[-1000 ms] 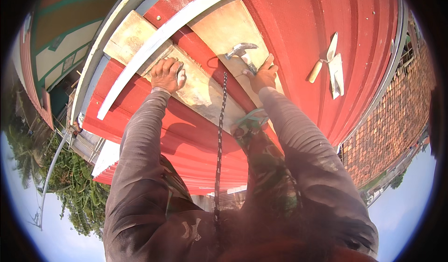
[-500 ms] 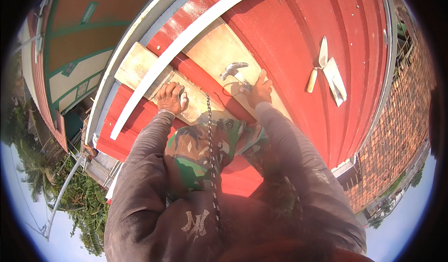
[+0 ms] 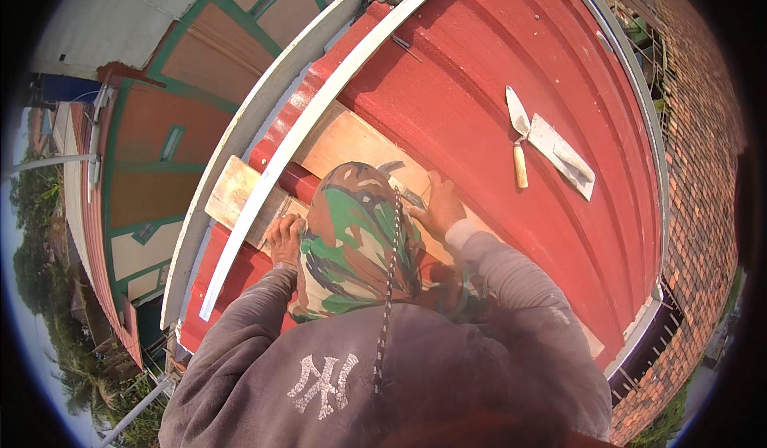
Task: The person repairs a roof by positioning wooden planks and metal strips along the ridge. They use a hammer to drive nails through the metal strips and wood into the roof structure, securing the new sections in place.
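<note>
My left hand (image 3: 284,239) leans on the left wooden board (image 3: 233,192), its fingers laid over the wood and partly hidden by my camouflage-clad knee (image 3: 351,240). On the right, my right hand (image 3: 439,208) is closed around the handle of a claw hammer (image 3: 411,197), braced over the wider wooden plank (image 3: 339,135). The hammer's head is mostly hidden behind my knee; a claw tip shows above it. A long white strip (image 3: 281,156) crosses over both boards. A patterned cord (image 3: 390,288) hangs down the front of my dark sweatshirt.
Under me is a ribbed red metal roof (image 3: 471,120). To the right lie a pointed trowel (image 3: 518,124) and a flat metal trowel (image 3: 563,154). A pale ledge (image 3: 248,120) bounds the left side; tiled roofing (image 3: 695,144) lies beyond the right edge. A thin dark piece (image 3: 406,47) rests up top.
My body and knee have leaned forward over the boards, now covering much of the hammer and left board. Both hands stay on the wood. The whole view has shifted.
</note>
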Demonstrator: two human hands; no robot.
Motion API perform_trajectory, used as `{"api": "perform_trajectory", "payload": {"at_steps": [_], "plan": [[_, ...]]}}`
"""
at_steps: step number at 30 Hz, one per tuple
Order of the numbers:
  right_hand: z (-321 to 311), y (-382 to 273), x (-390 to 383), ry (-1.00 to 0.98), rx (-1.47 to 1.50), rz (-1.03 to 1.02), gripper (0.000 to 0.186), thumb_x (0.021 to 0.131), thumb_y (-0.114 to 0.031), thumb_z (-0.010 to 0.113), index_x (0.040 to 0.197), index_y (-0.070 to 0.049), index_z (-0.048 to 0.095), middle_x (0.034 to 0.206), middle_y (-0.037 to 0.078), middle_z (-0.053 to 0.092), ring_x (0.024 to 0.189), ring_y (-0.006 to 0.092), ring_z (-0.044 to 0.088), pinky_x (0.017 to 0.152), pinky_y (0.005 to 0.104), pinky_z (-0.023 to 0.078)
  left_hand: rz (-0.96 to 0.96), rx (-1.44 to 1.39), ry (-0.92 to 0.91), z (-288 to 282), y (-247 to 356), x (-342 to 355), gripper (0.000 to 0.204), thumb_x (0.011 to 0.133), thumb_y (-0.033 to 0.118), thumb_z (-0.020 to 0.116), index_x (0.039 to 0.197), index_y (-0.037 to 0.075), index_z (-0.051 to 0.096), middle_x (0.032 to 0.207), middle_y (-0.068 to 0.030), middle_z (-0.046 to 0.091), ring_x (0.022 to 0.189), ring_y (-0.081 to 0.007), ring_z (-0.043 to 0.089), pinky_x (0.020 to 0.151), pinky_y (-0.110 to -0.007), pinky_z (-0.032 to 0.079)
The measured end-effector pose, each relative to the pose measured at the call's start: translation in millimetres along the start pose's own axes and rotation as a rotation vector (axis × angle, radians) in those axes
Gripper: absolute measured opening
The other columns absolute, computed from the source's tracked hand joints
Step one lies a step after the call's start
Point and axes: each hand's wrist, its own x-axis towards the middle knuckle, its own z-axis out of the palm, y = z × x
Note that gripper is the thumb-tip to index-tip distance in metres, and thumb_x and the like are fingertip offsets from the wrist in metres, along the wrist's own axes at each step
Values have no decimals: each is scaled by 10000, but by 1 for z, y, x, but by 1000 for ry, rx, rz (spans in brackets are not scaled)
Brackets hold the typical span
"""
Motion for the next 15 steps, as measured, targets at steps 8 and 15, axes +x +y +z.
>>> {"api": "perform_trajectory", "payload": {"at_steps": [8,15], "plan": [[-80,42,-13,166,-241,-193,334,952,-319,745,1090,-44,617,1080,198,709,1030,419,699,889,541,555,26,-185,-6,-3,6,4,588,872,365,707,1405,238,494,1489,-26,460,1464,-312,356,1206,-524,244],[-73,55,-7,337,-10,105,314,979,-332,731,1080,-56,622,1051,214,698,1018,436,680,873,540,520,2,-165,5,4,11,-2,664,829,342,762,1412,260,454,1491,-8,429,1488,-293,334,1212,-511,245]]}}
